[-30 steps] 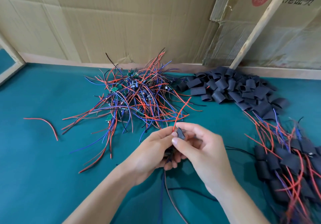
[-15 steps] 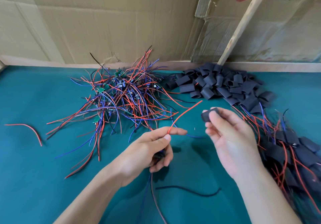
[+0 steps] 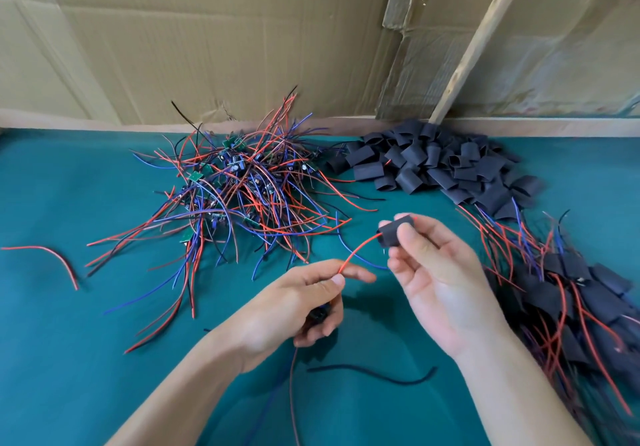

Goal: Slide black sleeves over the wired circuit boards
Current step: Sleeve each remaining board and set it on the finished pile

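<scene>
Black sleeve [image 3: 394, 234] pinched in our right hand [image 3: 440, 279], long axis roughly left-right, above table [image 3: 69, 359]. Red wire [image 3: 358, 250] enters its left end. Our left hand [image 3: 298, 310] pinches wire, grips board [image 3: 317, 314].

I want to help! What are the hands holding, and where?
Right hand pinches short black tube sleeve by its sides; left hand pinches thin red wire near its lower end.

Single head view, worn camera, wide-angle. Looks forward and down over table [image 3: 69, 359], close above hands [image 3: 294, 307] at 6 o'clock. Faces cardboard wall [image 3: 207, 30] at 12 o'clock. Edges bowed by lens. No second view shares scene.
</scene>
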A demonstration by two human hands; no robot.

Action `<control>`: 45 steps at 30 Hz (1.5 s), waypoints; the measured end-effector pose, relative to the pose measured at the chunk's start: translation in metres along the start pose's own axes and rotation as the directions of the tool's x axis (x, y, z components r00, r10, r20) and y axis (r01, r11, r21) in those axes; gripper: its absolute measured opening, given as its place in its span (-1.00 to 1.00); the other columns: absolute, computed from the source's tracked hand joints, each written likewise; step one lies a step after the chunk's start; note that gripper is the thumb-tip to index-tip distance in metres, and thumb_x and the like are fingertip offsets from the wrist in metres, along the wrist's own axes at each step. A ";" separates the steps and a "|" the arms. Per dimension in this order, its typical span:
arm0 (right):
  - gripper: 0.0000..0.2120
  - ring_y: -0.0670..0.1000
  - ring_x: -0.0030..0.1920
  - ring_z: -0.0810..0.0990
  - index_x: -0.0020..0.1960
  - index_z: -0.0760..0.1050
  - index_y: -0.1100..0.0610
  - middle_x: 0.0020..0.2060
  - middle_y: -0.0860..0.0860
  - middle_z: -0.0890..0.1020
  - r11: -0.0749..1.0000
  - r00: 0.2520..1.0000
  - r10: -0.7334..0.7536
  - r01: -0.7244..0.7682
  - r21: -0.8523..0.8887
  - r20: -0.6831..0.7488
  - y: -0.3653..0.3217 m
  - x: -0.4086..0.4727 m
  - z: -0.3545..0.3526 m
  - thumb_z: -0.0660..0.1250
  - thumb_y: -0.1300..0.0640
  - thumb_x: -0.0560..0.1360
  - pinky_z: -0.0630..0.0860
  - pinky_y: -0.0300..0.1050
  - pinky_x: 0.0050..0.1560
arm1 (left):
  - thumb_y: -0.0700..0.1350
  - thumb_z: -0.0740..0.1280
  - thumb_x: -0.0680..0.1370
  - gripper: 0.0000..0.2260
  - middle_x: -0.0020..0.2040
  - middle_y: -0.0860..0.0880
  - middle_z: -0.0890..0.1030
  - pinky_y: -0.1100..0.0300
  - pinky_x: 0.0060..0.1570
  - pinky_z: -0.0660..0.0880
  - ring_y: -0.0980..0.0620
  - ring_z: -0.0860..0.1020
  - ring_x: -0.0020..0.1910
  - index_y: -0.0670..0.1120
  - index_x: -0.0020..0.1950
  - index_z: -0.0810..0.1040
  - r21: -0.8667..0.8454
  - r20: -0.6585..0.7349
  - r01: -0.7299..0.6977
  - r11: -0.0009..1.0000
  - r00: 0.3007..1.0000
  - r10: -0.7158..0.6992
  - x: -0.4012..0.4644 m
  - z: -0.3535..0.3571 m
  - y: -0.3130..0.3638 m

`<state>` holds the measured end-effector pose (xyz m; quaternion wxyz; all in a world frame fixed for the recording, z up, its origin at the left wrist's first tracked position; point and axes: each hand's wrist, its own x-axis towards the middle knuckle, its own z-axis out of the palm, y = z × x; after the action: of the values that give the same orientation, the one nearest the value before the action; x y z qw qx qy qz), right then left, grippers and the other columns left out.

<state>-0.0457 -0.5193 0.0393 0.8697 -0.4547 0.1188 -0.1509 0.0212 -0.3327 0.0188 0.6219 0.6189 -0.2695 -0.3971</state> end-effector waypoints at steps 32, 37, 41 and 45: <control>-0.74 -0.01 -0.34 0.61 -0.14 0.72 0.10 -0.27 0.06 0.70 0.942 0.993 -0.049 0.011 -0.335 -0.107 0.023 -0.002 0.002 0.70 0.10 0.24 0.53 -0.22 -0.37 | -0.29 0.45 0.54 -0.91 -0.26 -0.10 0.70 0.25 -0.33 0.50 0.01 0.62 -0.28 -0.15 -0.15 0.66 0.087 -0.387 -0.106 0.991 0.913 0.132 0.004 -0.001 -0.003; -0.70 0.02 -0.33 0.62 -0.13 0.69 0.14 -0.26 0.10 0.71 0.920 0.994 -0.070 0.033 -0.390 -0.081 0.023 -0.004 0.005 0.70 0.09 0.23 0.55 -0.20 -0.35 | -0.22 0.46 0.54 -0.86 -0.31 -0.05 0.70 0.27 -0.35 0.51 0.03 0.61 -0.37 -0.02 -0.18 0.67 0.238 -0.435 -0.091 0.967 0.880 0.190 0.007 -0.001 -0.007; -0.73 0.05 -0.34 0.63 -0.07 0.66 0.19 -0.24 0.15 0.73 0.895 0.995 -0.078 0.043 -0.445 -0.061 0.029 -0.007 0.008 0.59 0.09 0.31 0.56 -0.18 -0.35 | -0.21 0.48 0.53 -0.87 -0.32 -0.04 0.69 0.25 -0.36 0.54 -0.07 0.67 -0.30 -0.02 -0.17 0.64 0.254 -0.468 -0.131 0.958 0.850 0.240 0.007 0.001 -0.009; -0.79 0.05 -0.35 0.63 -0.12 0.66 0.14 -0.25 0.12 0.73 0.897 0.998 -0.049 0.032 -0.441 -0.027 0.035 -0.010 0.012 0.58 0.08 0.32 0.55 -0.17 -0.36 | -0.27 0.51 0.49 -0.80 -0.30 -0.05 0.66 0.21 -0.39 0.53 -0.01 0.65 -0.36 -0.06 -0.14 0.52 0.309 -0.504 -0.196 0.931 0.796 0.335 0.007 0.001 -0.011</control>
<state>-0.0458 -0.4877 0.0175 0.7386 -0.6390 0.1566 -0.1468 0.0223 -0.3379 0.0067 0.6427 0.7326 -0.2110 -0.0755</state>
